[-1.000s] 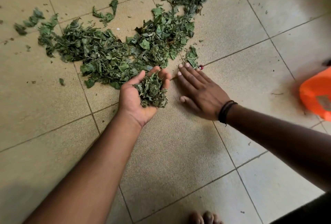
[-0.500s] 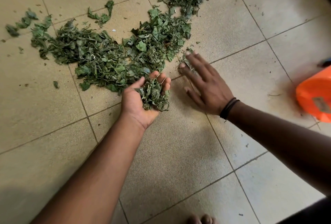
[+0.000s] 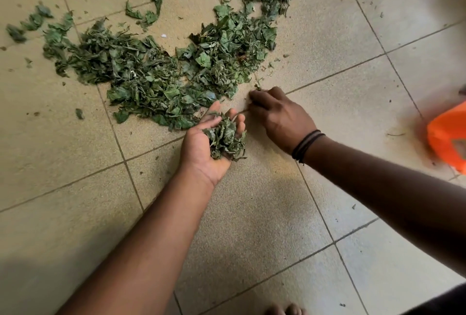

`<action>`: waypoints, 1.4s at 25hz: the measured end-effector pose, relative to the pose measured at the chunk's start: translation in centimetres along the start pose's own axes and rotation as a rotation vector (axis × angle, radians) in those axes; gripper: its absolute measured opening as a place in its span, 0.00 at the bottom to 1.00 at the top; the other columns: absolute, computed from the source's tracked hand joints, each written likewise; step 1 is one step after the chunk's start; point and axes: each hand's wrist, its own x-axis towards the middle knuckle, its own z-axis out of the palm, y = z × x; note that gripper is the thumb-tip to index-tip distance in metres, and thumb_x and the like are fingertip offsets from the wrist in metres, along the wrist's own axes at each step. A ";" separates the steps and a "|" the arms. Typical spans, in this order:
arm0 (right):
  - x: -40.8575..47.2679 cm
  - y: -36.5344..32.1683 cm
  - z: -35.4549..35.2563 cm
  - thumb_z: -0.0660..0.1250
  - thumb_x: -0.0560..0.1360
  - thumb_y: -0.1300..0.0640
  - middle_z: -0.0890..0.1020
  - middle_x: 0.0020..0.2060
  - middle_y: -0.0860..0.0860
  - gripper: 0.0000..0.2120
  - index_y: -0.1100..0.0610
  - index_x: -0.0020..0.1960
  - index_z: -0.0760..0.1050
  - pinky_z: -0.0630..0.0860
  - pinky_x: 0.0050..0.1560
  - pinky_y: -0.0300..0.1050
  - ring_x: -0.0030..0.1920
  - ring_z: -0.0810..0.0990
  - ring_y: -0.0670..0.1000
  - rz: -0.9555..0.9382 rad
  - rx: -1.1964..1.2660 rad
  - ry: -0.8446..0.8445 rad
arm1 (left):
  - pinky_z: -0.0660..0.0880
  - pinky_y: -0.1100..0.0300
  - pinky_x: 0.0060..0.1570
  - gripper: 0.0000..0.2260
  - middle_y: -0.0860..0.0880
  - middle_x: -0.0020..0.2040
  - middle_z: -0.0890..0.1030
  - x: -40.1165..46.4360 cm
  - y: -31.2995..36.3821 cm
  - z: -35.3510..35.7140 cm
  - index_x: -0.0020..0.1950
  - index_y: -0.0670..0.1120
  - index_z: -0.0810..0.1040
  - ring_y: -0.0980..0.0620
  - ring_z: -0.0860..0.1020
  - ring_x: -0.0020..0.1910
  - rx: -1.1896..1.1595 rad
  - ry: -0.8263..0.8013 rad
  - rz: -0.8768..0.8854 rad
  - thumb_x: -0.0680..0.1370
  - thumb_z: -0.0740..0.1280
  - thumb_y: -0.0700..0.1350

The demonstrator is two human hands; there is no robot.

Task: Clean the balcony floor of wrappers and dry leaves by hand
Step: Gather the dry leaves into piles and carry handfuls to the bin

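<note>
Both arms are bare, with no sleeves showing. The left hand (image 3: 204, 148) has nothing on it, no ring and no band. The right hand (image 3: 282, 118) has thin dark cord bracelets (image 3: 306, 145) around the wrist, maybe two or three strands side by side. At the bottom edge, the tips of bare toes (image 3: 285, 310) peek in, blurry and cut off.

Tiled floor (image 3: 252, 213); leaf pile (image 3: 151, 70); orange bag (image 3: 448, 138) at right edge
</note>
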 end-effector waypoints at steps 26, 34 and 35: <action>-4.4 -2.4 -1.0 0.58 0.78 0.55 0.80 0.63 0.57 0.18 0.56 0.61 0.82 0.77 0.60 0.59 0.65 0.74 0.62 0.083 0.321 0.157 | 0.81 0.51 0.56 0.15 0.36 0.63 0.81 -0.2 1.3 -1.1 0.60 0.39 0.80 0.39 0.79 0.64 -0.058 -0.015 0.034 0.81 0.63 0.48; -5.3 -4.5 0.4 0.65 0.78 0.37 0.55 0.80 0.64 0.34 0.48 0.80 0.61 0.51 0.77 0.69 0.79 0.51 0.68 0.059 -0.015 -0.012 | 0.81 0.55 0.54 0.14 0.38 0.56 0.83 0.1 1.4 -1.3 0.56 0.41 0.81 0.41 0.82 0.57 -0.083 0.010 0.073 0.82 0.62 0.48; -4.5 -3.5 0.2 0.64 0.78 0.38 0.54 0.80 0.65 0.35 0.50 0.80 0.60 0.50 0.77 0.68 0.79 0.50 0.68 0.137 -0.019 -0.006 | 0.82 0.55 0.52 0.14 0.38 0.56 0.82 0.0 1.4 -1.4 0.56 0.40 0.81 0.41 0.82 0.56 -0.093 -0.002 0.068 0.82 0.62 0.48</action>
